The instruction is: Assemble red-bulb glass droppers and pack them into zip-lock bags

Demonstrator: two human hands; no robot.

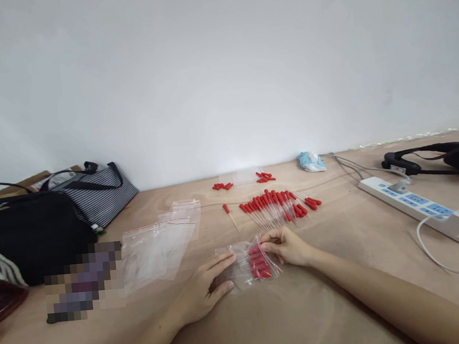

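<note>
A clear zip-lock bag (244, 267) lies flat in front of me with several red-bulbed droppers (259, 263) inside, their bulbs toward the bag's mouth on the right. My right hand (286, 246) pinches the mouth's upper corner between thumb and fingers. Over the bag's left end rests my left hand (209, 283), its fingers stretched out and the thumb apart, touching the plastic. Beyond the bag, a pile of loose droppers (270, 203) fans out with bulbs mostly away from me. One single dropper (231, 217) lies to the left of that pile.
Flat clear bags (151, 248) overlap on the left. Filled bags with red bulbs (244, 177) lie by the wall. A power strip (417, 204) with cables, a black headset (437, 159) and a blue packet (311, 161) are on the right; a striped bag (99, 197) and black bag (33, 226), left.
</note>
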